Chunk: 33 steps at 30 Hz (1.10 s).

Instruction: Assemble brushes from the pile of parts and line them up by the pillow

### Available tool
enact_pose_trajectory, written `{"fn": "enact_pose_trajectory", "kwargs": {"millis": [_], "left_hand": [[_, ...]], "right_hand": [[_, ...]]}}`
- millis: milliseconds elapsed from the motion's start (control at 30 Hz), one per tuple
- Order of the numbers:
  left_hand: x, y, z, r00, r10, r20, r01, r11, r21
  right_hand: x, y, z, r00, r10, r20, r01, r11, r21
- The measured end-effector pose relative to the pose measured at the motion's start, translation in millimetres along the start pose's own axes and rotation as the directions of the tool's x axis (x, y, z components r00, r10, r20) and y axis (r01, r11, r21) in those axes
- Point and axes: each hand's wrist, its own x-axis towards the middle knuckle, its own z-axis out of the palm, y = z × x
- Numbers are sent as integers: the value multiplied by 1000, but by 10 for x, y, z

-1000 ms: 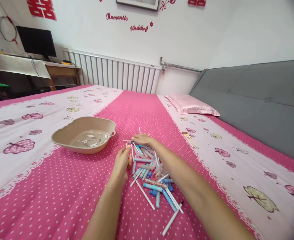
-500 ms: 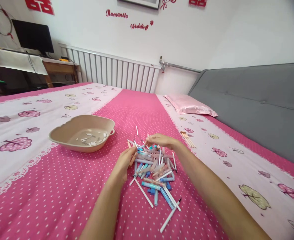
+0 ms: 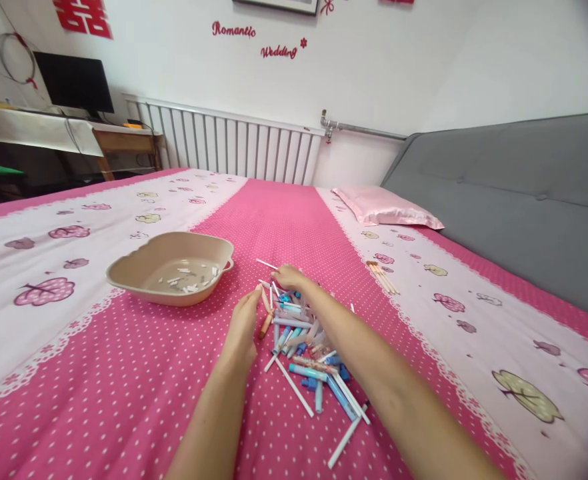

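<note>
A loose pile of pen parts [image 3: 301, 327] lies on the pink bedspread: pale blue and clear pinkish barrels, blue caps and thin white pen refills with dark tips. At the pile's far left edge, my right hand [image 3: 290, 277] is closed around the end of a thin white pen refill [image 3: 265, 264], which points left. My left hand [image 3: 244, 323] rests at the left side of the pile, its fingers together near some white sticks and a brown-tipped piece [image 3: 265, 325]. What it grips, if anything, is hidden. My right forearm covers the pile's right side.
Left of the pile stands a beige basin [image 3: 169, 290] with small white and grey pieces inside. Several brown-tipped sticks [image 3: 383, 277] lie to the right. Farther off are a pink pillow [image 3: 387, 205], a grey headboard [image 3: 504, 173], a radiator [image 3: 224, 140] and a desk with a monitor [image 3: 77, 83].
My right hand has moved left and slightly away across the pile to the single refill, which has swung from pointing away to lying leftward. My left hand has drawn slightly left. The view has shifted a little.
</note>
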Motion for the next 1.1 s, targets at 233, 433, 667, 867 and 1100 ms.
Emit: {"fn": "enact_pose_trajectory", "kwargs": {"millis": [233, 433, 667, 867, 1100], "left_hand": [[18, -10, 4, 1000, -27, 0, 27, 999, -24], [-7, -33, 61, 992, -46, 115, 48, 999, -21], [-23, -87, 134, 976, -72, 207, 71, 997, 10], [-71, -127, 236, 963, -118, 244, 119, 993, 8], [-255, -128, 366, 928, -114, 355, 126, 992, -10]], "right_hand": [[-767, 256, -410, 998, -6, -62, 17, 983, 183], [-1493, 709, -340, 976, 78, -202, 16, 904, 427], [-1298, 1172, -49, 873, 366, -322, -109, 790, 604], [-1257, 965, 151, 951, 195, -241, 53, 664, 746], [-1401, 737, 82, 988, 29, -150, 121, 451, 884]]}}
